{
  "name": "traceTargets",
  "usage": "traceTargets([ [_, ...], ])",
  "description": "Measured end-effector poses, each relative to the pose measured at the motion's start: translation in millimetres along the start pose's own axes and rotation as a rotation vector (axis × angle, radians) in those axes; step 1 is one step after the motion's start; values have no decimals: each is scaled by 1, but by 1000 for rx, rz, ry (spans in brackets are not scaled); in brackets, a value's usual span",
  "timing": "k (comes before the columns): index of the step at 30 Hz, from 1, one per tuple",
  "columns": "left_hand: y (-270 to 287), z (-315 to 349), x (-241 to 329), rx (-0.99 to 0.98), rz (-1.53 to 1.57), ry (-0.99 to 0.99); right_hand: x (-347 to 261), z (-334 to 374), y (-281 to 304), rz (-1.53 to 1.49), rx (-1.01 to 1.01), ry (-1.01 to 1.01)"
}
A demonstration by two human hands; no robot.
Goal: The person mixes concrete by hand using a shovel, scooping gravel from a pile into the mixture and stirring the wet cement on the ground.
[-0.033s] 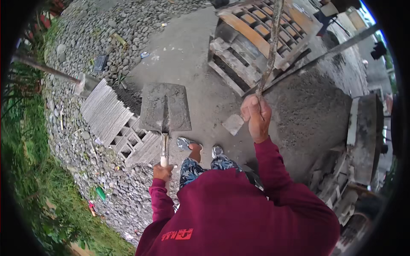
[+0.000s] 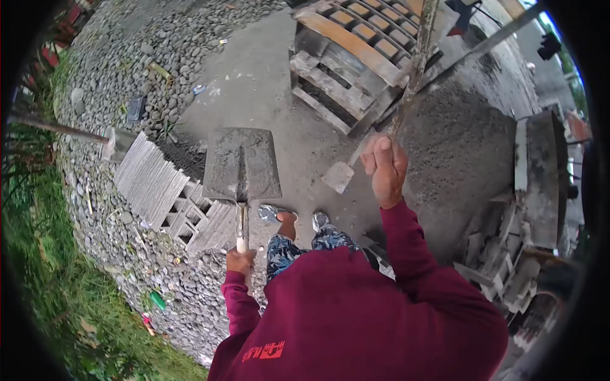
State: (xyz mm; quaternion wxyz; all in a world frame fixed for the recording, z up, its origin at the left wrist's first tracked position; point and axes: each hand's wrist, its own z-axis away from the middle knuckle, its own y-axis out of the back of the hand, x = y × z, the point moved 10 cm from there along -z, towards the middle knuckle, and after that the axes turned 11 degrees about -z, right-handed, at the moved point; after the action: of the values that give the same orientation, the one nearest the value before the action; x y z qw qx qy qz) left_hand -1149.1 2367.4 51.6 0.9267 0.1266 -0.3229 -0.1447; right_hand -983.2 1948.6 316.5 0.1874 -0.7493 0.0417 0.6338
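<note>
- Left fingers [image 2: 240, 259]: wrapped around the handle of a shovel [image 2: 241, 166], whose broad blade lies straight ahead of them, raised above the ground and face up.
- Right fingers [image 2: 384, 146]: curled around the near end of a rough stick [image 2: 416, 66], which runs up and away from them; whether it belongs to some longer tool, I cannot tell.
- Done, as far as it shows: the shovel is gripped and lifted, and its blade is coated with grey grit, so the work looks under way.
- Not done: the blade carries no clear heap, and a broad spread of grey sand [image 2: 460, 149] lies just right of the right fingers, so plenty looks to be left.
- Ahead and left of the left fingers, a stack of grey blocks [image 2: 152, 181] stands on the stones [image 2: 117, 209], some of their hollow ends showing; these look finished.
- Beyond the right fingers, a wooden rack [image 2: 346, 41] bears rows of square pieces; how complete they are, I cannot tell.
- A pale flat plate [image 2: 338, 177] lies below and left of the right fingers, apart from both hands.
</note>
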Motion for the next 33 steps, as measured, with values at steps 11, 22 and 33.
traceTargets([
  [11,-258,59,88,-671,-598,-174,-208,227,327,70,1019,336],
  [22,-529,145,224,-1022,-784,-583,-473,427,216,663,623,1516],
  [33,-738,205,241,-938,-1095,-852,-53,327,465,-871,1178,-96],
])
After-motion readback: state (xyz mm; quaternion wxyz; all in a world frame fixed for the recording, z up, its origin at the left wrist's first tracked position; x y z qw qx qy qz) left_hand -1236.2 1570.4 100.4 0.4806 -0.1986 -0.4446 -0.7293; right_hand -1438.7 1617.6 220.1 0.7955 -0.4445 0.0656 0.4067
